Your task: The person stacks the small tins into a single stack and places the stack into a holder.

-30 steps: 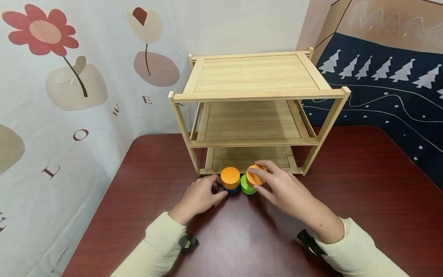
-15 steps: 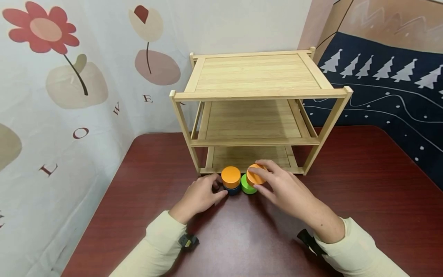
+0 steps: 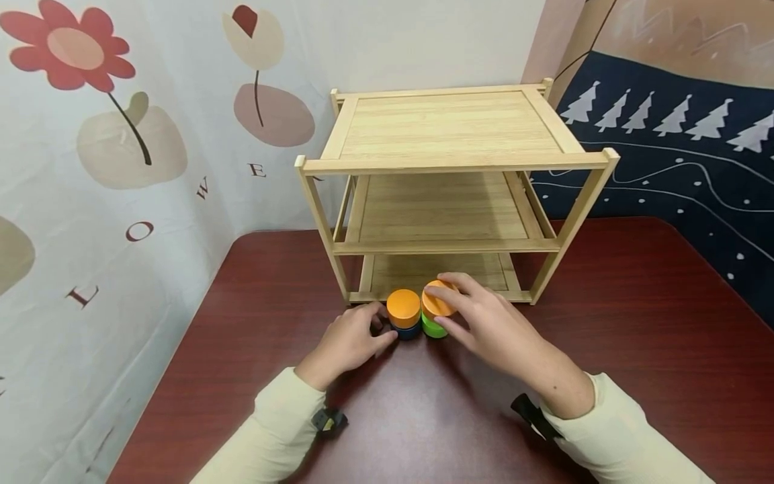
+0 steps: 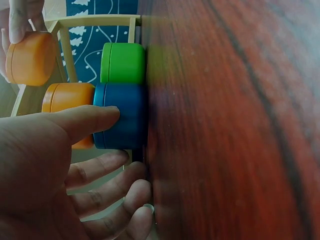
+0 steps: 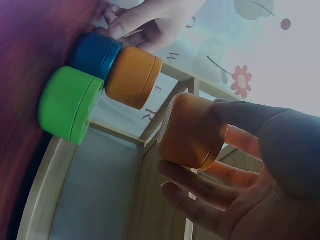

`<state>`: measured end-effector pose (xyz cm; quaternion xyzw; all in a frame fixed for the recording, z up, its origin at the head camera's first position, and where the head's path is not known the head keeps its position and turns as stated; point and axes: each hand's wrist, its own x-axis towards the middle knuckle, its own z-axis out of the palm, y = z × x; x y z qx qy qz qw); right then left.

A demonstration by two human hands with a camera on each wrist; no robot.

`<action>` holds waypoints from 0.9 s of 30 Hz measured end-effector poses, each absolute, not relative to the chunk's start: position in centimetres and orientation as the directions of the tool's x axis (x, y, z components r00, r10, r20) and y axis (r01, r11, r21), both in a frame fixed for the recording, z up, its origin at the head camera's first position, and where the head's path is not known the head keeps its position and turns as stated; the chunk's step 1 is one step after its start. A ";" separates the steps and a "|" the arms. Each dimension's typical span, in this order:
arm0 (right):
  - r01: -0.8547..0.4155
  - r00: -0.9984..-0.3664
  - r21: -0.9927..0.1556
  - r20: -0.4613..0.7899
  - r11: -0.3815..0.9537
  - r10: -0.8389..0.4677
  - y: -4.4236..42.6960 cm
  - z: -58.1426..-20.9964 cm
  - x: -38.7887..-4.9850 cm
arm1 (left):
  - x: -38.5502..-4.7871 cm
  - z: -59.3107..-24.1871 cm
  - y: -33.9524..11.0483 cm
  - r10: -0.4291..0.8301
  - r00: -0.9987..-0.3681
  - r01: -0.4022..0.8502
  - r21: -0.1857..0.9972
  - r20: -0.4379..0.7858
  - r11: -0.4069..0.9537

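Two jars are stacked in front of the shelf: an orange jar (image 3: 403,307) (image 4: 70,95) on top of a dark blue jar (image 3: 408,333) (image 4: 122,117). My left hand (image 3: 347,341) (image 4: 95,165) is at their left, thumb on the blue jar's side and curled fingers beside it. Touching or close to the blue jar on its right stands a green jar (image 3: 435,327) (image 5: 70,105). Above the green one, a second orange jar (image 3: 438,300) (image 5: 192,131) is pinched between the thumb and fingers of my right hand (image 3: 492,329) (image 5: 260,165); the right wrist view shows a gap below it.
A three-tier wooden shelf (image 3: 453,163) stands on the dark red table (image 3: 635,323), directly behind the jars. Printed cloths with flowers (image 3: 275,114) and white trees (image 3: 671,121) hang behind and beside the table.
My right hand has moved slightly left and away from me with its orange jar, which now covers more of the green jar. My left hand and the stacked jars stay put.
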<state>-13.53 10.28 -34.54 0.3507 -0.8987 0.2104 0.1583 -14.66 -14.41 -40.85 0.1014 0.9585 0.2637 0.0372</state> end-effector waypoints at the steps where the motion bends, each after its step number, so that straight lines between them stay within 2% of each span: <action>1: -0.698 -0.703 -0.269 0.431 0.664 -0.565 10.2 -34.5 -13.6 | -14.7 -40.8 -14.4 0.215 -0.976 0.175 0.512 -0.019 0.841; 27: -0.722 -0.684 -0.293 0.432 0.626 -0.587 8.7 -33.7 -14.1 | -14.7 -40.7 -14.5 0.228 -0.973 0.181 0.515 -0.029 0.838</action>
